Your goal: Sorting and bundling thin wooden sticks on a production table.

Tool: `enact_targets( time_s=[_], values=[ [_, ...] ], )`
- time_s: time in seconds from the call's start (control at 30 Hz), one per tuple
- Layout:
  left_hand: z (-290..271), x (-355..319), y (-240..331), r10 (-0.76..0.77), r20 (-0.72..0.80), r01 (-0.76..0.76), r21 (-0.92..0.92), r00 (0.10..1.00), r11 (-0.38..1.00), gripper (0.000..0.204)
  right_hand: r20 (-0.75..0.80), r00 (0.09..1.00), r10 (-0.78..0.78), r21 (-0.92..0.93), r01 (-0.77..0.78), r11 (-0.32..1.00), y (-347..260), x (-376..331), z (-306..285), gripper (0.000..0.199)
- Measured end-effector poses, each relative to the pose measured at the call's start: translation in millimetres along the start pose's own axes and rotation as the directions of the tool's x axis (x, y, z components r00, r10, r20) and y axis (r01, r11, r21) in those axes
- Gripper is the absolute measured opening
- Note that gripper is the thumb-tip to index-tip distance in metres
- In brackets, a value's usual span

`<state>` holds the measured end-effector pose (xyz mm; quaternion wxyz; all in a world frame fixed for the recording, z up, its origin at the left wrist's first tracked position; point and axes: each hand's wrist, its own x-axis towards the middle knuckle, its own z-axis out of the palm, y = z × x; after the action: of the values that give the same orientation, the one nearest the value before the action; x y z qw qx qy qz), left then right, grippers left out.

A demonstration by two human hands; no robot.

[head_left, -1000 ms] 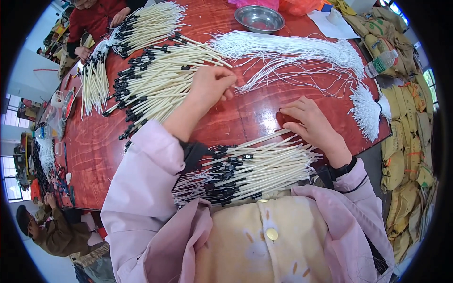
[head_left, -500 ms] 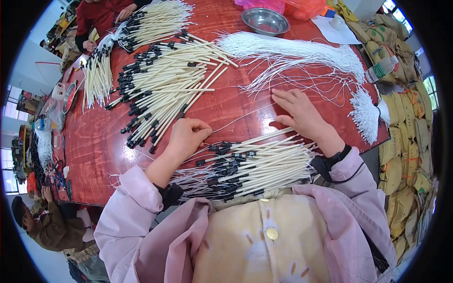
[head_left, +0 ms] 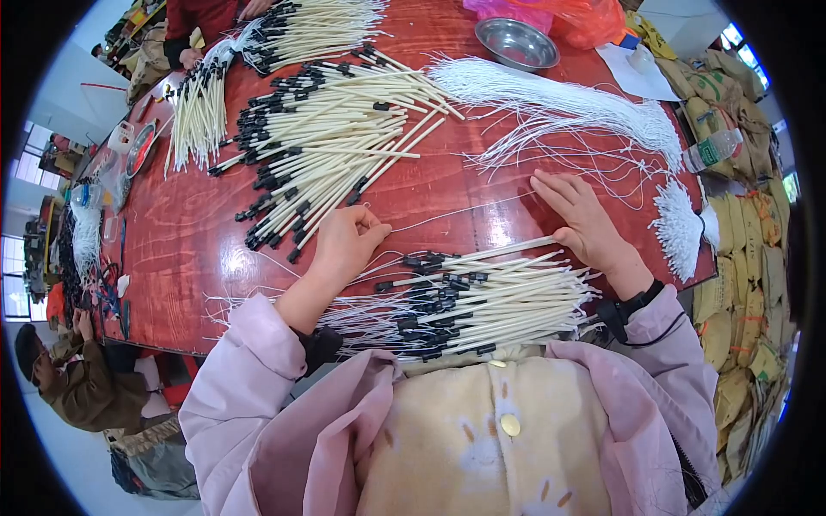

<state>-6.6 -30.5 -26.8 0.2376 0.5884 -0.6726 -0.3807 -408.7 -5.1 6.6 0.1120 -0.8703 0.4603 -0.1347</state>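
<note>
Pinches a thin white cord between thumb and fingers of the left hand, curled nearly closed. Stretches that cord almost straight over a red table, long axis slanting rightward and a little away, from the left fingertips to the fingers of the right hand. Holds the right hand open, fingers extended away and to the left; cannot tell whether gripping the cord there or only touching it. Has a bundle of cream rods just below both hands, long axes crosswise, with black fittings toward the left and pale tips toward the right. Has a rod pile fanned out beyond the left hand, black ends leftward, cream ends pointing right and away. Has a hank of white cords lengthwise left to right beyond the right hand, with a tied white bundle to that hand's right. Farther right, shows a green label on a clear bottle, with print too small to read, and dark printed characters on tan sacks.
</note>
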Motion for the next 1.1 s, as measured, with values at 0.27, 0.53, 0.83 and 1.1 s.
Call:
enact_targets(
  time_s=[0.27, 0.53, 0.83, 1.1],
  values=[
    [-4.0, -2.1, 0.9, -0.047, -0.002, 0.047, 0.006, 0.999, 0.999, 0.021, 0.051, 0.999, 0.011, -0.07, -0.007, 0.998, -1.5, -1.8, 4.0, 0.085],
    [-17.1, -11.6, 9.7, -0.078, -0.034, 0.084, 0.254, 0.996, 0.964, 0.021, 0.095, 0.995, 0.03, 0.006, -0.03, 1.0, -4.6, 6.7, -2.5, 0.075],
    [-0.8, 67.0, 48.5, 0.612, 0.007, -0.433, 0.714, 0.791, 0.551, 0.016, 0.063, 0.998, -0.013, 0.032, 0.011, 0.999, -9.0, 4.3, -0.6, 0.073],
    [-19.7, 74.6, 56.0, 0.798, 0.137, -0.656, 0.657, 0.587, 0.37, 0.011, 0.048, 0.999, 0.003, 0.068, -0.006, 0.998, -10.5, 3.4, 3.4, 0.072]
  ],
)
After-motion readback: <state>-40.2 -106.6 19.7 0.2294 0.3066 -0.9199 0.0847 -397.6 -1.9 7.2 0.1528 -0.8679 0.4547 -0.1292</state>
